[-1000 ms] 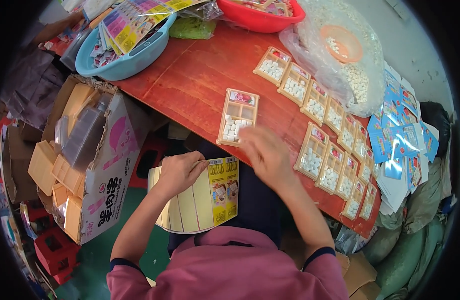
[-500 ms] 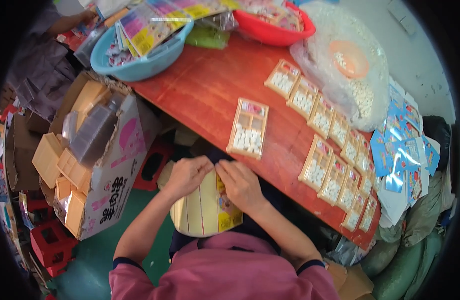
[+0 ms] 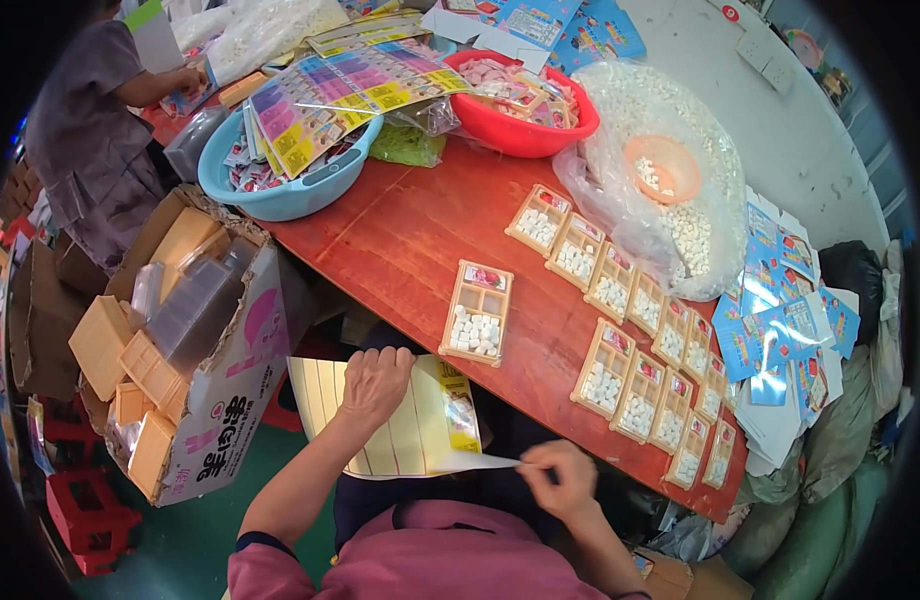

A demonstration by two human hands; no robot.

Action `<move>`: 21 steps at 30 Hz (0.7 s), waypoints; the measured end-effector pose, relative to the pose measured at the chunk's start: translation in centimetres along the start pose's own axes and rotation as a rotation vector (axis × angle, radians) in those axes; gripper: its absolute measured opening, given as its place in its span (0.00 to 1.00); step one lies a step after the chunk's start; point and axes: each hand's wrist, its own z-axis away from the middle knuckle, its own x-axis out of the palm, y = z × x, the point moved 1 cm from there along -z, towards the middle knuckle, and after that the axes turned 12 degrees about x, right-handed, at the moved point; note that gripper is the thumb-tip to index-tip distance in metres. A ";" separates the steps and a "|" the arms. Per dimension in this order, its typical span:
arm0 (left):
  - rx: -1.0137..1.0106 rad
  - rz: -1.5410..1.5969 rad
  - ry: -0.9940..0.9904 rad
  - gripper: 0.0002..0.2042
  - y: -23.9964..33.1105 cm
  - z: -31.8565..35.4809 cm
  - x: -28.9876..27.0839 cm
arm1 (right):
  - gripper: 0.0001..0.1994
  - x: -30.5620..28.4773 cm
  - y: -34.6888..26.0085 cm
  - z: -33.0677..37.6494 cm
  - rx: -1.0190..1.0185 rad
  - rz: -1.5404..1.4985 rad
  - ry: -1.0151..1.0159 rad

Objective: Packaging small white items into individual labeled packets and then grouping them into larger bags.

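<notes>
A pale yellow sheet (image 3: 385, 440) with thin dark lines across it lies over my lap, below the table's edge. My left hand (image 3: 378, 385) is closed on its far edge. A colourful printed strip (image 3: 461, 408) shows along the sheet's right side. My right hand (image 3: 562, 476), off to the right, pinches the end of a thin white strip (image 3: 485, 461) that stretches back to the sheet's near right corner. On the table just beyond lies one wooden-coloured compartment tray (image 3: 477, 312) with white pellets and a small pink packet in it.
Rows of similar filled trays (image 3: 612, 278) cover the table's right part. Behind stand a blue basin (image 3: 280, 205), a red basin (image 3: 530, 140) and a bag of white pellets (image 3: 715, 190). A carton of trays (image 3: 242, 345) is at left. Another person (image 3: 90, 130) works far left.
My right hand has moved right and nearer to me, drawing a white strip away from the sheet. My left hand keeps hold of the far edge. The view has tilted up slightly.
</notes>
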 end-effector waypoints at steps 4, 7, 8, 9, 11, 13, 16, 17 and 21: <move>0.137 -0.051 -0.090 0.03 2.4 0.1 1.7 | 0.12 -4.6 -0.6 1.6 0.448 -0.528 0.307; 0.176 0.050 -0.101 0.02 5.0 -0.3 1.7 | 0.15 -4.9 -1.1 0.0 0.472 -0.627 0.176; 0.178 0.113 -0.103 0.02 5.5 -0.5 1.0 | 0.16 -4.8 -1.2 -0.8 0.479 -0.661 0.128; 0.157 0.206 -0.204 0.03 5.7 -0.7 0.4 | 0.17 -4.9 -1.4 -1.4 0.491 -0.739 0.106; 0.210 0.263 -0.091 0.06 5.7 -1.1 -0.7 | 0.18 -5.0 -1.7 -2.7 0.501 -0.781 0.117; 0.232 0.335 0.041 0.11 5.1 -1.1 -1.4 | 0.17 -5.1 -1.7 -4.1 0.541 -0.844 0.151; -0.005 0.584 0.164 0.12 2.5 -0.7 -2.2 | 0.16 -5.0 -1.1 -6.1 0.546 -0.944 0.201; -0.171 0.704 0.211 0.11 1.5 -0.8 -2.5 | 0.15 -4.4 -1.0 -7.0 0.559 -0.934 0.218; -0.536 1.695 0.369 0.33 0.4 -5.1 -4.4 | 0.13 -1.9 0.1 -10.4 0.599 -0.975 0.308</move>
